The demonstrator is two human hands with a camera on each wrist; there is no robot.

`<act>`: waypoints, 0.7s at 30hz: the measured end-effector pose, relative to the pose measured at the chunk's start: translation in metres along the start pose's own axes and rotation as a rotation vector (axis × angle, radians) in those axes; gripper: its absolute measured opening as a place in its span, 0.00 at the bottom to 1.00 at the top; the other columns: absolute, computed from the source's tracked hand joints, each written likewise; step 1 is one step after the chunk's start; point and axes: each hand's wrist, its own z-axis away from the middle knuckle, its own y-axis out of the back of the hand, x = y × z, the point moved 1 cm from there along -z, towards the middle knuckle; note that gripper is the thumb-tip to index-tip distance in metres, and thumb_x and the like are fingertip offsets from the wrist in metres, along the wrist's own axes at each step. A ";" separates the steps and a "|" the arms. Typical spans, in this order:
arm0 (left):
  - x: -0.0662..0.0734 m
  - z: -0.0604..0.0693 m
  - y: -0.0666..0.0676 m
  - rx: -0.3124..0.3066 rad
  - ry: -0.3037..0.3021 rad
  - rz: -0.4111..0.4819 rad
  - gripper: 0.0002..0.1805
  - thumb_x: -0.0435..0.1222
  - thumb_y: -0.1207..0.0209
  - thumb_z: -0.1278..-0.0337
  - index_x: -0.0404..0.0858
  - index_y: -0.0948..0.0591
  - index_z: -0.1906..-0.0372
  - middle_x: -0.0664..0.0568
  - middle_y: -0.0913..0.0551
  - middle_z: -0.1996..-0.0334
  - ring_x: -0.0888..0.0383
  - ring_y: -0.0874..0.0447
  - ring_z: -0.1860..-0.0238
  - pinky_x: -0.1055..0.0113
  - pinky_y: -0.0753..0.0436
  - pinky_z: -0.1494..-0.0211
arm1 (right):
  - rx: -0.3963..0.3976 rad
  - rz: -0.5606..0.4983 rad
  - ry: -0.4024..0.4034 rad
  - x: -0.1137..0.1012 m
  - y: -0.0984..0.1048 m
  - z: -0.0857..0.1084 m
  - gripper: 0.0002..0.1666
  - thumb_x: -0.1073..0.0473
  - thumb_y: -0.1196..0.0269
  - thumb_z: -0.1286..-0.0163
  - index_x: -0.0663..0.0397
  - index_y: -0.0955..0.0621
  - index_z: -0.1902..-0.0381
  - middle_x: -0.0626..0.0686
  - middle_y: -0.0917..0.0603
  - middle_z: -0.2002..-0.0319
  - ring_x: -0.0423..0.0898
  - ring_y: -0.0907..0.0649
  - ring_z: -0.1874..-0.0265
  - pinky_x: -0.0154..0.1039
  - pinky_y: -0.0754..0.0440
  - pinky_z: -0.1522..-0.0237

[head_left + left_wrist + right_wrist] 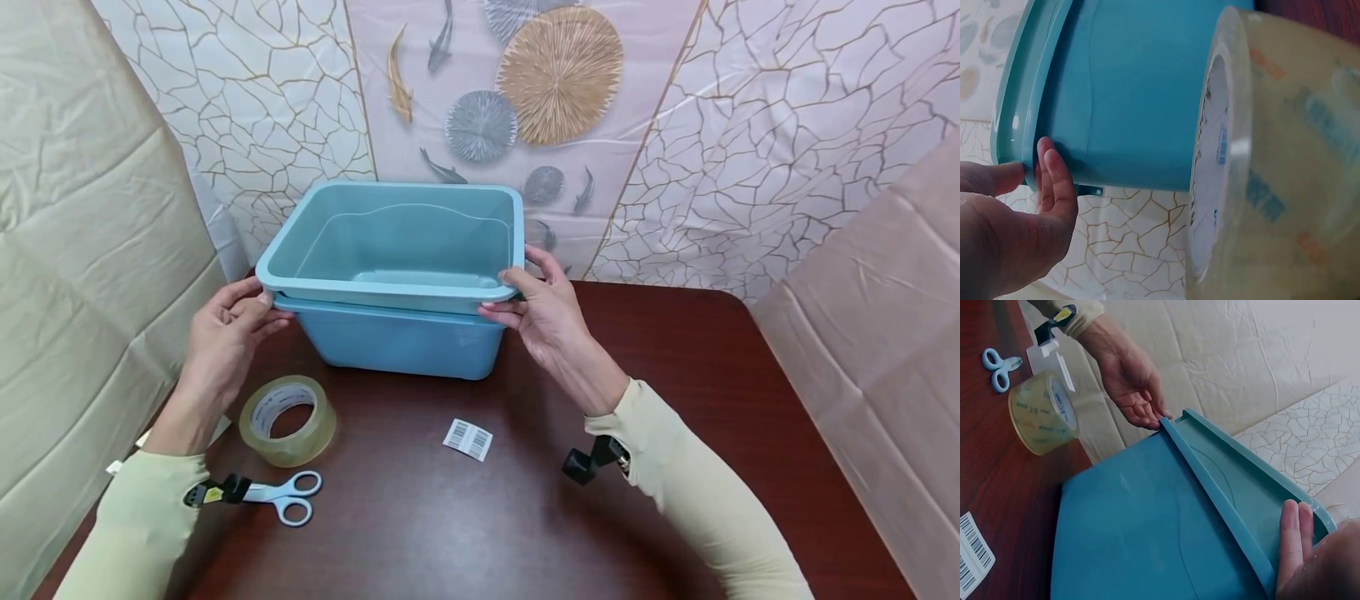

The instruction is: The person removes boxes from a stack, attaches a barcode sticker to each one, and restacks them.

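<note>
Two blue-green bins are stacked, the upper bin (390,294) sitting partly inside the lower bin (405,342). At the front left corner, my left hand (225,342) pinches the lower bin's rim between thumb and fingers; the left wrist view shows this hand (1022,231) at the rim (1034,125). My right hand (558,325) grips the upper bin's front right corner, thumb over the rim and other fingers outside and below it. In the right wrist view, part of the right hand (1322,562) shows at the upper rim (1247,456). The upper bin's inside holds nothing visible.
A roll of clear tape (288,421) stands near my left wrist, with light blue scissors (288,493) closer to me. A white barcode label (468,439) lies on the dark wooden table (450,533) before the bins. Patterned cloth (765,125) hangs behind.
</note>
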 end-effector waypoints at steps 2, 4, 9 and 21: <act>-0.001 0.000 0.001 -0.008 -0.024 -0.010 0.20 0.28 0.37 0.29 0.39 0.25 0.36 0.54 0.07 0.62 0.59 0.06 0.62 0.70 0.09 0.54 | -0.002 -0.013 0.002 0.000 0.000 -0.001 0.35 0.71 0.41 0.26 0.44 0.31 0.25 0.58 0.21 0.49 0.48 0.12 0.82 0.49 0.07 0.65; -0.001 0.000 0.001 -0.031 -0.040 -0.013 0.22 0.27 0.38 0.29 0.38 0.26 0.35 0.53 0.08 0.62 0.59 0.06 0.61 0.70 0.09 0.53 | -0.004 -0.023 0.006 0.001 0.000 -0.001 0.35 0.71 0.41 0.26 0.44 0.32 0.24 0.58 0.21 0.50 0.48 0.12 0.83 0.49 0.07 0.65; -0.003 0.000 0.002 -0.068 -0.051 -0.029 0.24 0.25 0.38 0.30 0.38 0.28 0.33 0.53 0.08 0.60 0.60 0.06 0.60 0.70 0.10 0.51 | -0.006 -0.040 0.017 0.002 0.002 -0.002 0.34 0.70 0.42 0.25 0.43 0.31 0.25 0.57 0.22 0.47 0.47 0.12 0.83 0.48 0.07 0.65; -0.005 -0.001 0.002 -0.070 -0.052 -0.021 0.22 0.22 0.39 0.31 0.35 0.26 0.36 0.53 0.07 0.62 0.61 0.07 0.65 0.72 0.10 0.54 | -0.028 -0.163 0.054 0.002 0.006 -0.002 0.28 0.69 0.43 0.23 0.43 0.28 0.30 0.56 0.20 0.51 0.47 0.11 0.83 0.46 0.07 0.67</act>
